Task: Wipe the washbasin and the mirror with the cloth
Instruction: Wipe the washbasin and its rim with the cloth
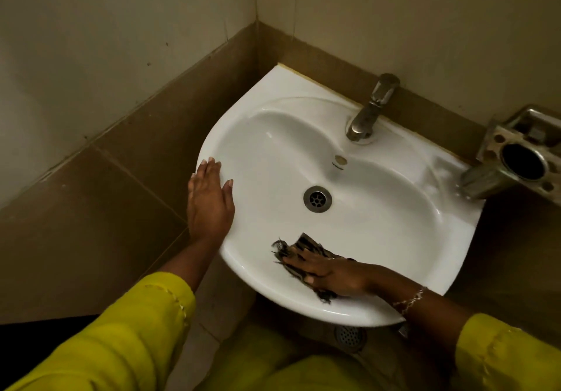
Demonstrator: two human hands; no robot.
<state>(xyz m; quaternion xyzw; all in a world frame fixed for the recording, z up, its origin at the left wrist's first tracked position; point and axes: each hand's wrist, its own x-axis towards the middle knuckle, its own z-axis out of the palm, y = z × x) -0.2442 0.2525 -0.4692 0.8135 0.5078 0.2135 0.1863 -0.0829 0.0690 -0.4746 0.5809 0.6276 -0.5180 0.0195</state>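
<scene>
Left of the white ceramic washbasin [379,217], brown wall tiles [106,208] and a yellow-green sleeve [121,330] reaching up from below. On the washbasin's left rim, the left hand [209,199], laid flat, fingers straight and slightly spread, holding nothing. On the washbasin's near inner slope, just inside the front rim, a dark striped cloth with frayed edges [306,243], spread against the ceramic. At the washbasin's centre, a round metal drain [317,199]. On top of the cloth, the right hand [328,272], palm down, fingers extended, pressing it onto the washbasin rather than curled round it. Below the washbasin's front rim, a round floor grate [349,337]. At the washbasin's back rim, a dull metal tap [368,108], spout towards the bowl. Over the washbasin's front rim, a thin beaded bracelet [409,301] on the right wrist. Just beyond the washbasin's right back corner, a tarnished metal wall holder with a round opening [522,160].
</scene>
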